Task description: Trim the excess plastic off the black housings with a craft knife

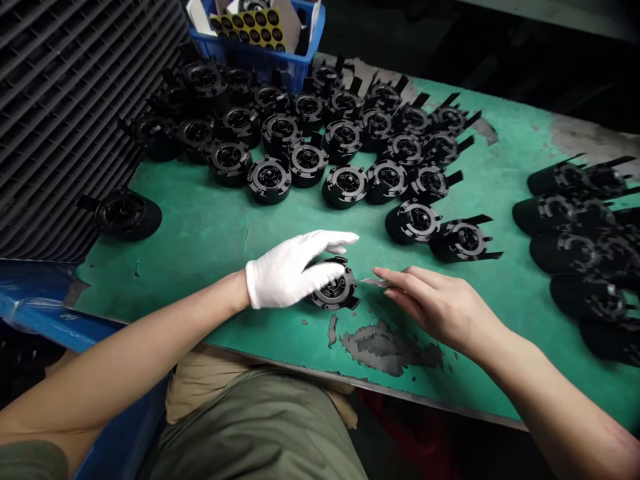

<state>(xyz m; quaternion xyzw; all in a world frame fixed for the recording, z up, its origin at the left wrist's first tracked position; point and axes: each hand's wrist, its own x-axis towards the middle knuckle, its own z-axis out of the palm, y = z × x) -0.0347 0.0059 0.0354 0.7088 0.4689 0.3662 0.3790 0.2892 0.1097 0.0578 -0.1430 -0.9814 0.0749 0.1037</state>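
Note:
My left hand point(300, 268), in a white glove, is at a black round housing point(334, 293) on the green table. Its thumb lies across the housing's top, while the fingers stretch along the far side; the palm hides the housing's left part. Just to the right, my bare right hand point(435, 300) pinches a thin, pointed, blade-like piece point(376, 282) between thumb and fingers. The tip points left, close to the housing's rim, with a small gap visible. Most of that piece is hidden in the fingers.
Several similar black housings point(345, 185) crowd the far side of the green table point(220, 227); more stand at right point(565, 252). One lies alone at left point(127, 215). A blue bin point(255, 59) holds a yellow sticker sheet point(250, 28). Dark slatted panels point(85, 113) border the left.

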